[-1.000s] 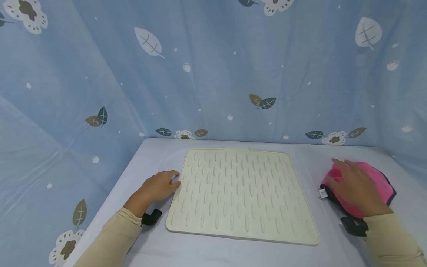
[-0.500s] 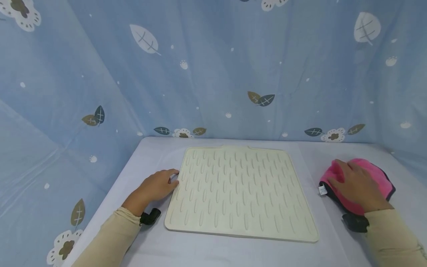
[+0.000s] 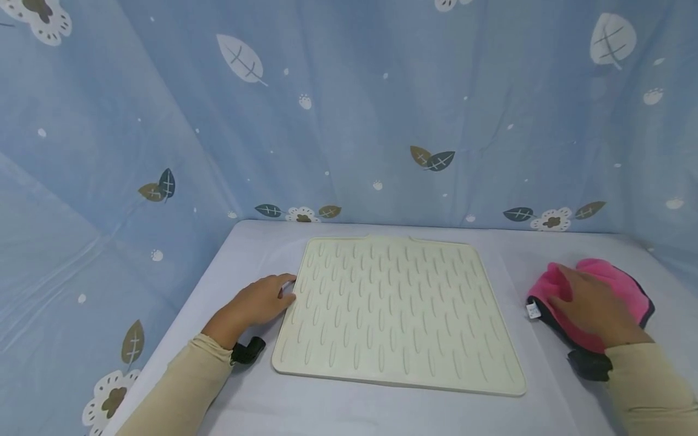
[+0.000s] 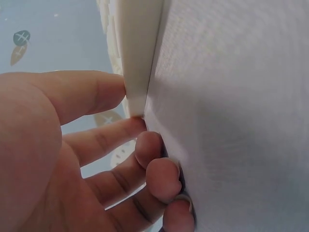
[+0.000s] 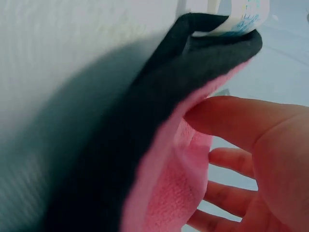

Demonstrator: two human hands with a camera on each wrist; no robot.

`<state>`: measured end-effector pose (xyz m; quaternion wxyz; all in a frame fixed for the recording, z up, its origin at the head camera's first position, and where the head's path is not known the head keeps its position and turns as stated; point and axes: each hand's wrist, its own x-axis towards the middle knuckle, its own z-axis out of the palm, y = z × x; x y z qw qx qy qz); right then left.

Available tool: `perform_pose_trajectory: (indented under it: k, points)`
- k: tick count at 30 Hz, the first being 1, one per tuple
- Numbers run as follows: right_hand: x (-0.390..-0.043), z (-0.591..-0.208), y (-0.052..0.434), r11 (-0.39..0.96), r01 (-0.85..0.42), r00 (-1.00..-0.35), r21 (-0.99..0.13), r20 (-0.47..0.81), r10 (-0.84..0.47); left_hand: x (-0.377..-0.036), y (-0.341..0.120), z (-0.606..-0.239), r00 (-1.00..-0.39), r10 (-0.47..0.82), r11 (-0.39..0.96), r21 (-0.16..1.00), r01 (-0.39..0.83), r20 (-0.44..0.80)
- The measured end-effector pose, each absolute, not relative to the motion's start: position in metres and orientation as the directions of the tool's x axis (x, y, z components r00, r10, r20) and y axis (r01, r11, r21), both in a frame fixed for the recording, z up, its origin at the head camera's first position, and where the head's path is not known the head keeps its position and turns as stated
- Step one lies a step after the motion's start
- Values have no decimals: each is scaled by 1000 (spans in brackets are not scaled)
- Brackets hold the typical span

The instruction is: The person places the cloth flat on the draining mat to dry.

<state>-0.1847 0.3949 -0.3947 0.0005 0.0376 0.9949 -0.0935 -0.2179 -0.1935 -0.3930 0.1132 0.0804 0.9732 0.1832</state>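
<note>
A cream drying mat [image 3: 403, 315] with raised oval ridges lies flat on the white-covered table. At its left edge rests my left hand [image 3: 260, 301]; in the left wrist view the thumb [image 4: 108, 92] and index fingertip touch the mat's side [image 4: 137, 53], and the other fingertips rest on the table cover. To the right of the mat, my right hand [image 3: 594, 306] holds a pink cloth [image 3: 627, 287] with black trim and a white tag. The cloth bunches up between thumb and fingers. In the right wrist view the thumb [image 5: 231, 116] presses into the pink fabric [image 5: 174, 198]; some fingertips are hidden behind it.
A blue curtain [image 3: 349, 121] printed with leaves and flowers hangs behind and along the left of the table. The white table cover [image 3: 382, 415] shows around the mat. Black wrist devices [image 3: 249, 351] sit at both cuffs.
The right fingers have drawn in slightly, and the pink cloth now bunches between them and the thumb. The left hand and mat stay in place; the head view shifts a little.
</note>
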Motion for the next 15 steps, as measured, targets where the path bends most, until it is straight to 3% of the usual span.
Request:
perform_pose_trajectory:
  k: [7, 15]
  points:
    - [-186, -393, 405, 970, 133, -991, -205, -34, 129, -217, -193, -393, -959, 199, 919, 377, 112, -202]
    - [-188, -390, 416, 933, 184, -980, -309, -135, 148, -214, -193, -390, -959, 203, 920, 373, 117, -199]
